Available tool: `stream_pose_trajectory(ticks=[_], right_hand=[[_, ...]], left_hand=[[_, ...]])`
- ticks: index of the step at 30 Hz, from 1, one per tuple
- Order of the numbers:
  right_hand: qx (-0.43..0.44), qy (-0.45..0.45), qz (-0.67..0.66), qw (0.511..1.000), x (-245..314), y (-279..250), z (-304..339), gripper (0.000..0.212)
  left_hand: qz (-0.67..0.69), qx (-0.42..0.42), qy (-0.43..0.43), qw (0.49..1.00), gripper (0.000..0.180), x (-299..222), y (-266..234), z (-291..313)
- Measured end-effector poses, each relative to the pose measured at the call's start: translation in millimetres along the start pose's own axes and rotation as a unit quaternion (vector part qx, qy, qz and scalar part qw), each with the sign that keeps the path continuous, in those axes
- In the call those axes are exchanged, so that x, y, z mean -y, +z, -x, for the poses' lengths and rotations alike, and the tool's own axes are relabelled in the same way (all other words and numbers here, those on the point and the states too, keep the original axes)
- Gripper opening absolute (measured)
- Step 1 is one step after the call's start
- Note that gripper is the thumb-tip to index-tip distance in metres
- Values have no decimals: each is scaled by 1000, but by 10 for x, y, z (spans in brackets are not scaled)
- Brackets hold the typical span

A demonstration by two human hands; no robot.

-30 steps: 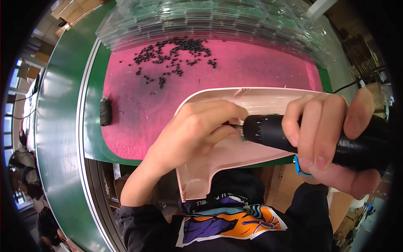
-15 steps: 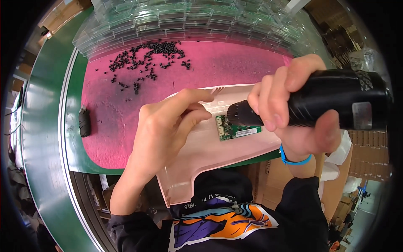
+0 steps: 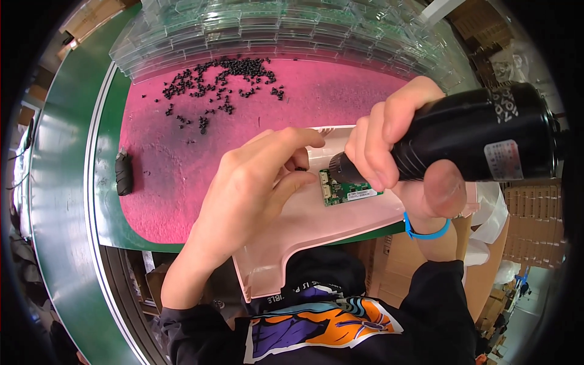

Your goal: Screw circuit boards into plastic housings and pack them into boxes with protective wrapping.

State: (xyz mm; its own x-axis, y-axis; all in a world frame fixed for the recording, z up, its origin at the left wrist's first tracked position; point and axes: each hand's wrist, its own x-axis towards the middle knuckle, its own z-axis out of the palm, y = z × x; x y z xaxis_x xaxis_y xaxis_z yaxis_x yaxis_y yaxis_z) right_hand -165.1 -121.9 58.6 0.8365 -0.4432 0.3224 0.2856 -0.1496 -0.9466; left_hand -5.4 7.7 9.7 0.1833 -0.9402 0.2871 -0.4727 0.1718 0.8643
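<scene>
My right hand is wrapped around a black electric screwdriver, which lies nearly level with its nose toward the left. That nose is over a green circuit board seated inside a pale pink plastic housing; the bit's tip is hidden. Left of the board, my left hand hovers over the housing with curled fingers. A small dark piece, apparently a black screw, shows between its fingers and thumb. The housing overhangs the table's near edge toward my body.
Many small black screws are strewn over the far part of a pink mat. Behind them stand stacked clear plastic trays. A black wrapped object lies at the mat's left edge, and cardboard boxes stand at the right.
My left hand has shifted slightly right, and a dark piece now shows in its fingers. The screwdriver's body has come a little left, with its nose still over the board.
</scene>
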Motion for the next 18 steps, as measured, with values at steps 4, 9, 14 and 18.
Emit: stream_pose_trajectory(ticks=[4, 9, 14, 18], right_hand=[[-35, -22, 5, 999, -38, 55, 21, 56], [-82, -45, 16, 995, -2, 129, 121, 55], [72, -147, -135, 977, 154, -55, 177, 50], [91, -158, -113, 977, 206, -42, 194, 50]], left_hand=[[-13, 6, 28, 1000, 32, 78, 45, 17], [-111, 42, 58, 991, 33, 96, 36, 60], [-153, 83, 87, 981, 34, 69, 40, 75], [-32, 62, 136, 988, 34, 43, 30, 45]])
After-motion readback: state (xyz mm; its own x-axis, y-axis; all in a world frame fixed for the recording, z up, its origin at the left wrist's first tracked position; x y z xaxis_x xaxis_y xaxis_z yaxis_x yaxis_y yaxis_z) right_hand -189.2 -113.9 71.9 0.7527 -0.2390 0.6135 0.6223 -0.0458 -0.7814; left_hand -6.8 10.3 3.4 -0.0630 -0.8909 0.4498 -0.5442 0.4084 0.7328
